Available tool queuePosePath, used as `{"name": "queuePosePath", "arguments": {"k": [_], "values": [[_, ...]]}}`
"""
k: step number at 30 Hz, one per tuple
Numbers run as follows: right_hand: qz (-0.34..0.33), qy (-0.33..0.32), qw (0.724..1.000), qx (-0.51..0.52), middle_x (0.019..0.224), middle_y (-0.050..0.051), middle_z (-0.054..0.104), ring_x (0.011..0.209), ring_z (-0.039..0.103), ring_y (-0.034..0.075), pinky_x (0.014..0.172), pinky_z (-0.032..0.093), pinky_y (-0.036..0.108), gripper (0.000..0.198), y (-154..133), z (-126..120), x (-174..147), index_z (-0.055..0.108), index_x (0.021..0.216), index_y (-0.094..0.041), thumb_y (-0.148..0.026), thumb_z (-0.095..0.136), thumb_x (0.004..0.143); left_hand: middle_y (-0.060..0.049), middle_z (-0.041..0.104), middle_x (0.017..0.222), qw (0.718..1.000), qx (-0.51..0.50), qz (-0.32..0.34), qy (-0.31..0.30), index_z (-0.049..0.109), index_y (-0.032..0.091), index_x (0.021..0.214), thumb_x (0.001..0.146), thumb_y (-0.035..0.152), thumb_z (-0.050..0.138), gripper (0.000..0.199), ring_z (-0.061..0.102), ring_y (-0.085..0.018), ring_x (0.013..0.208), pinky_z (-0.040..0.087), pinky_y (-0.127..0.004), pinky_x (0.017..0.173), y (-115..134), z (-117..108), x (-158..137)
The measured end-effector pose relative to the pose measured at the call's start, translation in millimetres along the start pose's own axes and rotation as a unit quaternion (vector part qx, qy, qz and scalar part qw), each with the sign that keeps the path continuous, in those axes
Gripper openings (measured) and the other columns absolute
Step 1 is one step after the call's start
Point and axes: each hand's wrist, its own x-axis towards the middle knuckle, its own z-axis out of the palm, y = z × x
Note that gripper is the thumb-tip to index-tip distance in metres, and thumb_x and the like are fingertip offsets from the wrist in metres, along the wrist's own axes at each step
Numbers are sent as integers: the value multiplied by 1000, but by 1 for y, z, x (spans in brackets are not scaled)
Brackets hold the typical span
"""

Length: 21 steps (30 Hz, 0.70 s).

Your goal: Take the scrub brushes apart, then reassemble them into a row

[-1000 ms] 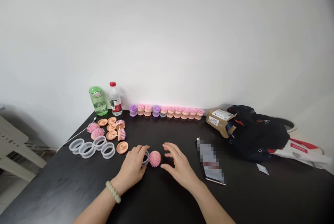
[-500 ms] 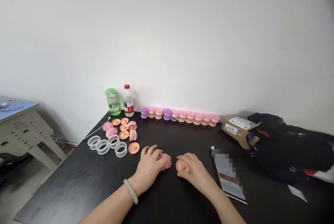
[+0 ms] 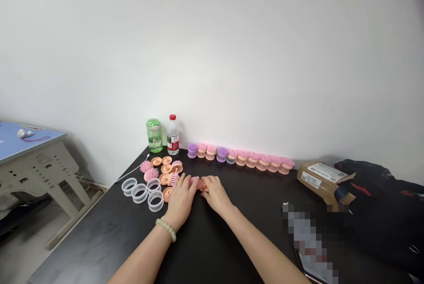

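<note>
My left hand (image 3: 180,200), with a beaded bracelet at the wrist, has its fingers closed around a pink bristle brush head (image 3: 192,181), mostly covered by the fingers. Close beside it, my right hand (image 3: 216,194) grips a peach round cap (image 3: 201,185). The cap and brush head meet or nearly meet; the fingers hide the contact. Left of my left hand lie another peach cap (image 3: 167,194), several more caps (image 3: 157,160) and loose pink brush heads (image 3: 151,174). Several translucent rings (image 3: 139,193) rest nearer the table's left edge.
Finished-looking pink and purple round brushes (image 3: 253,159) stand in a row along the wall. A green bottle (image 3: 154,136) and a red-capped water bottle (image 3: 172,135) stand at the back left. To the right are a cardboard package (image 3: 323,182), a dark bag (image 3: 380,217) and a partly blurred tablet-like device (image 3: 309,266).
Both hands have moved left and away from me, carrying the brush head and cap. The gap between the hands has closed. The whole view has shifted slightly.
</note>
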Motion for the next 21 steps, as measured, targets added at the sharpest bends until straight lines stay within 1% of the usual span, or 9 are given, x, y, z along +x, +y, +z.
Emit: {"name": "queuePosePath", "arguments": {"k": [2,4,8,9,11,14,16,19,21], "values": [[-16,8,1000,10,116,15,65,108,60,31,95,51,48,54,1,8,14,63,121,-15,1,69,69,-19,58,136,1000,5,-13,10,49,16,137,82,-4,52,59,49,-36,134,47,-55,104,-2,0,0],[-38,15,999,23,120,12,65,108,62,27,92,54,43,59,4,14,25,62,124,-19,2,65,69,-22,54,141,1000,7,-21,20,48,13,138,79,-4,55,62,43,-40,138,45,-56,106,-1,-2,-1],[-78,36,996,29,125,6,63,105,65,21,80,59,33,60,13,17,37,63,123,-25,2,59,70,-21,47,148,999,6,-27,42,45,15,142,73,-2,63,72,32,-43,143,41,-60,108,9,-10,-3],[-81,47,995,24,125,6,64,107,64,21,80,59,33,57,17,15,39,64,121,-25,2,59,71,-21,46,149,999,5,-23,45,46,16,141,73,-1,64,73,31,-43,143,41,-60,109,12,-13,-4],[-75,77,994,4,122,7,65,113,60,24,88,57,37,51,28,8,43,65,118,-23,0,60,73,-20,45,150,999,0,-8,46,50,18,138,71,-1,66,71,30,-43,144,40,-61,110,19,-17,-6],[-31,139,989,-43,124,11,63,119,55,28,102,48,48,43,53,-10,48,63,119,-20,-5,59,78,-20,44,152,999,-6,22,49,52,19,136,71,3,69,69,30,-43,144,37,-64,111,27,-21,-9],[16,180,980,-82,129,15,60,123,50,32,106,42,54,42,77,-28,49,60,123,-17,-9,57,82,-19,46,150,998,-10,42,54,53,20,136,72,6,70,68,31,-43,143,35,-67,111,31,-23,-11],[95,225,959,-144,136,21,54,131,42,36,109,36,57,42,119,-61,45,56,129,-11,-11,52,87,-19,52,145,995,-17,69,75,54,20,134,73,9,71,64,35,-44,141,34,-71,109,34,-26,-12],[141,237,944,-181,140,23,50,137,36,38,112,32,56,42,146,-84,37,54,132,-8,-10,51,89,-20,54,142,992,-20,86,93,56,20,133,73,10,71,63,38,-46,139,35,-73,107,35,-27,-12]]}}
